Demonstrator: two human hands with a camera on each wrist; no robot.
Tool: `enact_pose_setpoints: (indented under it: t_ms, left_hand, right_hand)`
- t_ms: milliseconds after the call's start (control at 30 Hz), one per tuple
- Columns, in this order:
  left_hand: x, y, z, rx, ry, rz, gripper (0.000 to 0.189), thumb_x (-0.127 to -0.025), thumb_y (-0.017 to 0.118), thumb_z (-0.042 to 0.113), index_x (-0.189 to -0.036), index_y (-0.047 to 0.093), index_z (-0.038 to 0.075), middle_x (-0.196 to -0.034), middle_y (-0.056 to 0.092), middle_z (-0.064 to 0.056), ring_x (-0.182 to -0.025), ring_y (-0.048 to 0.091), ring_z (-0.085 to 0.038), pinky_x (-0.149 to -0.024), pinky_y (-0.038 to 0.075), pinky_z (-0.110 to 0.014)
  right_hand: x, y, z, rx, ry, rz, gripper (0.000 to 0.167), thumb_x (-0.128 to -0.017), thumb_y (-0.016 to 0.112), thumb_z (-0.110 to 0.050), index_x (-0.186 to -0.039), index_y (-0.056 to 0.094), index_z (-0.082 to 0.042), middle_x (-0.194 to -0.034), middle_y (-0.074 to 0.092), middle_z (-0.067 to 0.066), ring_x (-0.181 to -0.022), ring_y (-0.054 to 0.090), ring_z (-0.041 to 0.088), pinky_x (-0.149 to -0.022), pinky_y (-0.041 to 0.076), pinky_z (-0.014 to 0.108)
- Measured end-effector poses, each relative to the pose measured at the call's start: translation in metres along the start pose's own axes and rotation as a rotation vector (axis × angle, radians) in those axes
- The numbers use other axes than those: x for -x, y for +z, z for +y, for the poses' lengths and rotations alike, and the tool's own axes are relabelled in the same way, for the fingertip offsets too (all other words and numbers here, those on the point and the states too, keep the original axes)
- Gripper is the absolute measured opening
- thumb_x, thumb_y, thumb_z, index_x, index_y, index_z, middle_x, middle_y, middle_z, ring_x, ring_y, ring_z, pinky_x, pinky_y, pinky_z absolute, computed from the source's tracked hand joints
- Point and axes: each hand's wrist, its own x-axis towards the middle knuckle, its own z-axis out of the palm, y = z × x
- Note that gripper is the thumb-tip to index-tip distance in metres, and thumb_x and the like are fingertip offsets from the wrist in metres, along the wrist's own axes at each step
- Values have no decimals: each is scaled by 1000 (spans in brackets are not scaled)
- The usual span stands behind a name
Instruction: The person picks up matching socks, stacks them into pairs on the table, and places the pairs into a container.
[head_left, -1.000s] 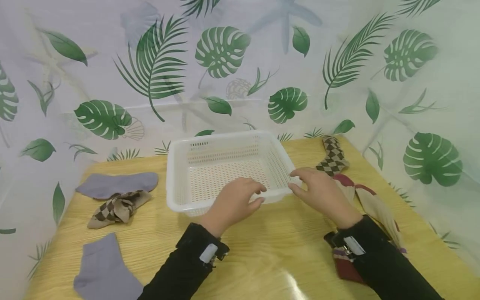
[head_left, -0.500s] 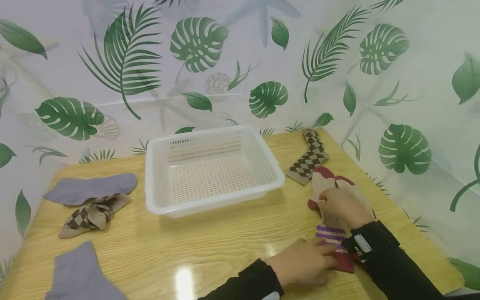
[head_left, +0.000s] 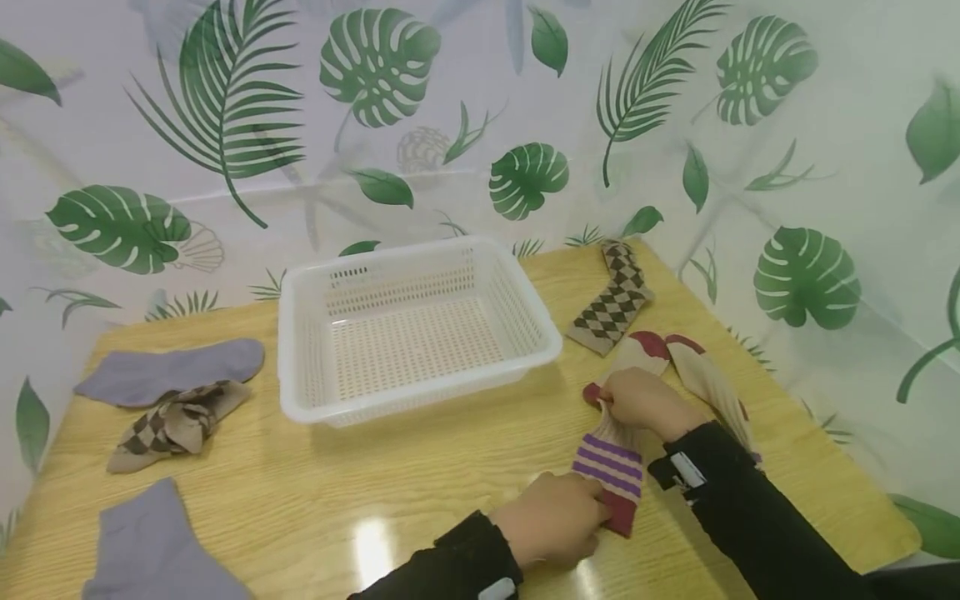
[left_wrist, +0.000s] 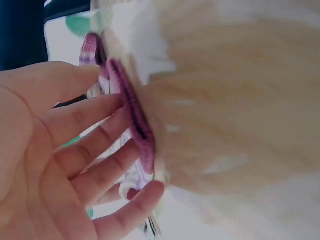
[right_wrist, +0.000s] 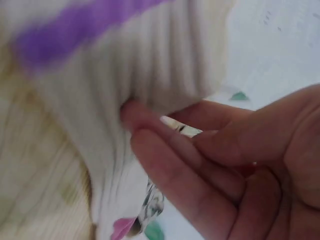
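A cream ribbed sock [head_left: 609, 463] with purple stripes and burgundy cuff, heel and toe lies at the right of the table. My right hand [head_left: 647, 403] pinches it near the heel, and the knit [right_wrist: 100, 95] gathers into folds at the fingertips in the right wrist view. At the burgundy cuff [left_wrist: 131, 117], my left hand [head_left: 551, 518] touches the sock with fairly straight fingers; their tips are partly hidden behind the cuff. A matching cream sock [head_left: 708, 385] lies just right of my right hand.
A white plastic basket [head_left: 420, 390] stands at the middle back. Behind the right hand lies a brown checkered sock [head_left: 611, 308]. At left are a grey-purple sock [head_left: 176, 371], a bunched checkered sock [head_left: 176, 427] and another grey-purple sock [head_left: 153, 546]. A leaf-print sheet rises behind the table.
Both hands have left the basket's front edge for the cream sock at right. Since half a second ago, the right hand has drawn it leftward, apart from its match, and the left hand has reached its cuff.
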Motion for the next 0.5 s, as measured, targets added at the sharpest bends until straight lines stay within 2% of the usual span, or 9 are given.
enact_pose_setpoints:
  t_ms: [100, 233, 400, 500]
  left_hand:
    - [25, 0, -16, 76, -38, 71, 11, -86, 68, 22, -96, 74, 23, -86, 58, 12, -72, 50, 0, -58, 42, -16]
    - [63, 0, -39, 162, -109, 114, 3, -84, 70, 21, -83, 73, 24, -76, 55, 14, -67, 47, 1, -60, 40, -13]
    - [115, -2, -64, 317, -236, 53, 7, -85, 72, 24, -78, 72, 22, -76, 54, 15, -67, 47, 1, -63, 43, -17]
    - [137, -8, -74, 408, -296, -19, 9, -86, 73, 24, -78, 73, 18, -74, 55, 15, -66, 48, -1, -65, 45, -20]
  right_hand:
    - [-9, 3, -15, 15, 17, -8, 27, -81, 57, 6, -60, 53, -10, -62, 43, -1, -56, 40, 15, -53, 31, 25]
    - [-20, 9, -44, 3, 27, -22, 20, -82, 60, 3, -66, 59, -8, -65, 50, 2, -59, 45, 17, -54, 35, 26]
    - [-29, 19, -88, -48, -38, -32, 20, -87, 62, 0, -68, 60, -6, -67, 51, 3, -60, 47, 17, -54, 39, 28]
    - [-34, 22, -113, -39, -109, -21, 22, -89, 61, -1, -68, 61, -6, -67, 52, 3, -61, 46, 17, -57, 41, 30]
